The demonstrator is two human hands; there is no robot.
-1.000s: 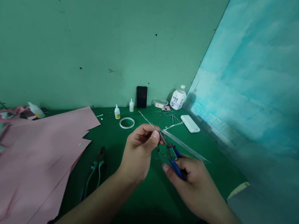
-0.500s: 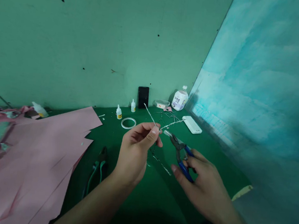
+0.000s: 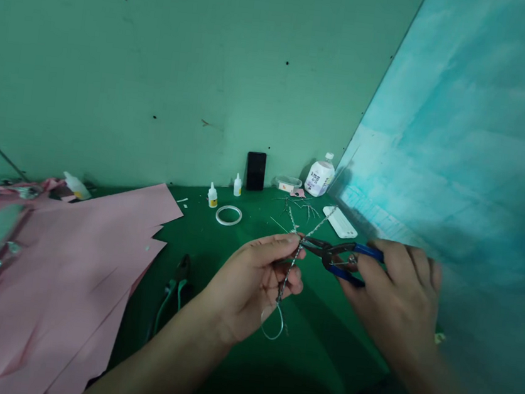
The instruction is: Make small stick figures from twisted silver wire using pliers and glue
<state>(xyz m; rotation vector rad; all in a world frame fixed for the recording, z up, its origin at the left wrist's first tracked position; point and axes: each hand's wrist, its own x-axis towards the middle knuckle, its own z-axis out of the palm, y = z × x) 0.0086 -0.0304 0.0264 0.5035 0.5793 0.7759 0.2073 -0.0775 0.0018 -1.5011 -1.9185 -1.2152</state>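
Note:
My left hand (image 3: 252,284) pinches a twisted silver wire (image 3: 288,269) between thumb and fingers; the wire runs up to two splayed ends and hangs down into a small loop below the hand. My right hand (image 3: 398,295) is wrapped round the blue handles of a pair of pliers (image 3: 338,256). The pliers' dark jaws meet the wire right beside my left fingertips, above the green table (image 3: 311,348).
Green-handled cutters (image 3: 175,288) lie on the table left of my arm. Pink paper sheets (image 3: 68,276) cover the left side. At the back stand two small glue bottles (image 3: 213,196), a tape ring (image 3: 229,215), a black phone (image 3: 255,171), a white bottle (image 3: 318,176) and a white box (image 3: 340,221).
My right hand has swung up and to the right, turning the pliers level and bringing their jaws onto the wire. The left hand has turned the wire more upright, its loop hanging down.

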